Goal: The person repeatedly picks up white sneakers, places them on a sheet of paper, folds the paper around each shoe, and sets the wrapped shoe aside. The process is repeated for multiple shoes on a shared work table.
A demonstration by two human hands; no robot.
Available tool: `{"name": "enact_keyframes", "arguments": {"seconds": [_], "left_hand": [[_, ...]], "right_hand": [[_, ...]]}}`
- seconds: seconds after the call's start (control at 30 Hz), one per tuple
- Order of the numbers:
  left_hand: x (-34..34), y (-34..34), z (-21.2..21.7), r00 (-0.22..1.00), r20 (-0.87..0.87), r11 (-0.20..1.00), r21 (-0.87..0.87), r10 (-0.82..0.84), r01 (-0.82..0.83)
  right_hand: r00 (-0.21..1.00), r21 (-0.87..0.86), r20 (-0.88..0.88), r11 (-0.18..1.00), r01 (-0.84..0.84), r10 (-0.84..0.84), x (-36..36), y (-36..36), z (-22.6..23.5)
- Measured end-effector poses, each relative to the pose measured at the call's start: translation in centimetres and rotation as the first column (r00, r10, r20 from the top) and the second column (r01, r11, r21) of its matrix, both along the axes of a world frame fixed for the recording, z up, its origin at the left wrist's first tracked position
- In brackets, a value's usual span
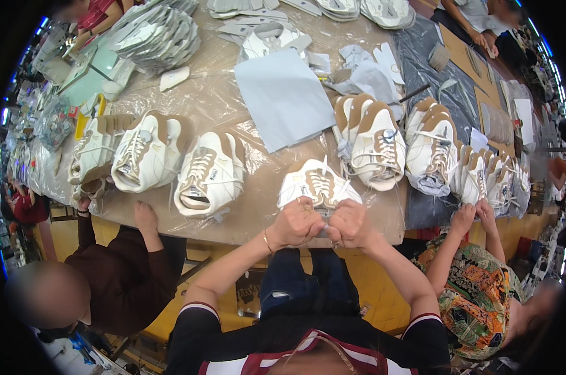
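Just right of frame center, the left hand (pixel 297 223) and right hand (pixel 350 224), fingers curled tight, any hold hidden, overlap a white-and-tan shoe (pixel 318 185), its small label (pixel 303 190) unreadable, its lacing (pixel 321 184) running up the frame, toe direction and long axis unclear.

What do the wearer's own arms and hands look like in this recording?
The arms are bare below short black sleeves edged with white and dark-red bands. The left hand is ungloved, with a thin gold-coloured bracelet at its wrist. The right hand is also ungloved, with no bracelet visible.
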State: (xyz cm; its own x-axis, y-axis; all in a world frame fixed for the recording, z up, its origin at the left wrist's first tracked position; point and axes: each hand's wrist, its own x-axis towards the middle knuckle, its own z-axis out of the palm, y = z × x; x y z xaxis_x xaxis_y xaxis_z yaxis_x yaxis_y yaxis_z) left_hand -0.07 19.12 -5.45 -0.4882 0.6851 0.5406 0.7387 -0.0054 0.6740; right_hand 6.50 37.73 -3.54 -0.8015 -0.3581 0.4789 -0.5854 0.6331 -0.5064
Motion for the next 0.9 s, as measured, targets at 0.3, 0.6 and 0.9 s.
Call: {"name": "enact_keyframes", "arguments": {"seconds": [0.3,0.6,0.9], "left_hand": [[-3.4,-7.3,7.4,0.709,-0.228,0.721,-0.037,0.668,-0.692],[-1.0,-19.1,5.9,0.433,-0.093,0.377,-0.352,0.896,-0.857],[2.4,-19.6,2.1,0.472,0.002,0.403,-0.524,0.881,-0.751]], "right_hand": [[0.966,0.133,-0.253,0.991,-0.012,0.046,-8.3,-4.8,5.0],[0.912,0.329,-0.399,0.943,0.045,0.096,-32.4,-13.5,-3.7],[0.994,0.423,-0.09,0.901,0.091,-0.058,-33.0,-15.0,-10.3]]}}
